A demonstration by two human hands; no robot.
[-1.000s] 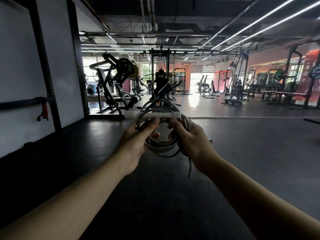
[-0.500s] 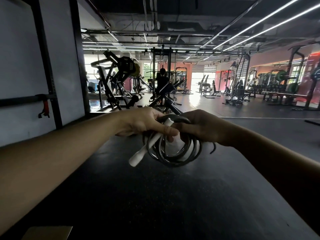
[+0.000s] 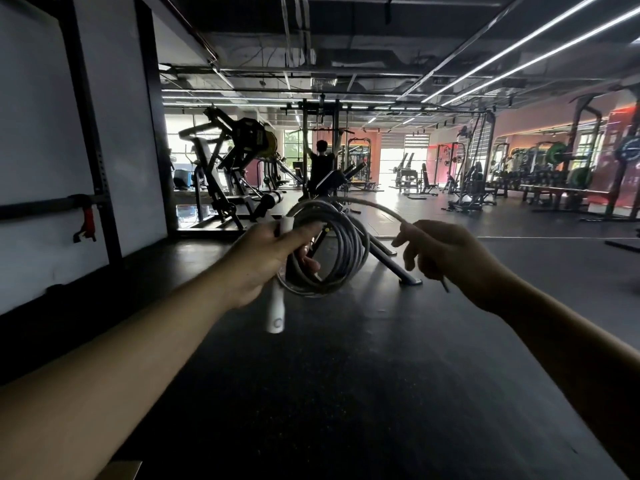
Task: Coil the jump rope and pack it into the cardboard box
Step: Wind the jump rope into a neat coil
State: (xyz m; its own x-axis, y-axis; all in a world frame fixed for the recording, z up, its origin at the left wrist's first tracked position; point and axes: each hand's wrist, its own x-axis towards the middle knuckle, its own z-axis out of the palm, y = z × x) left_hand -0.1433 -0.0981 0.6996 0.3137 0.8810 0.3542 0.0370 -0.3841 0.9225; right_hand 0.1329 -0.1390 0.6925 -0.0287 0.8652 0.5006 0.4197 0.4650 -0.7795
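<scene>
The grey jump rope (image 3: 349, 251) hangs as a coil of several loops in front of me, at chest height over the dark floor. My left hand (image 3: 266, 258) grips the coil's left side together with a white handle (image 3: 277, 310) that points down below the fist. One strand arcs from the coil's top over to my right hand (image 3: 450, 258), which pinches it; the strand's end sticks out below that hand. A pale cardboard corner (image 3: 119, 471), probably the box, shows at the bottom left edge.
Dark rubber gym floor (image 3: 329, 393) spreads below my arms. A white wall with a black rack upright (image 3: 90, 126) runs on the left. An angled metal bench frame (image 3: 391, 261) stands just behind the rope. Farther off are weight machines and a person exercising (image 3: 322, 164).
My hands have separated: the right hand left the coil and drew one strand out to the right. The white handle swung from slanted to pointing down in my left hand.
</scene>
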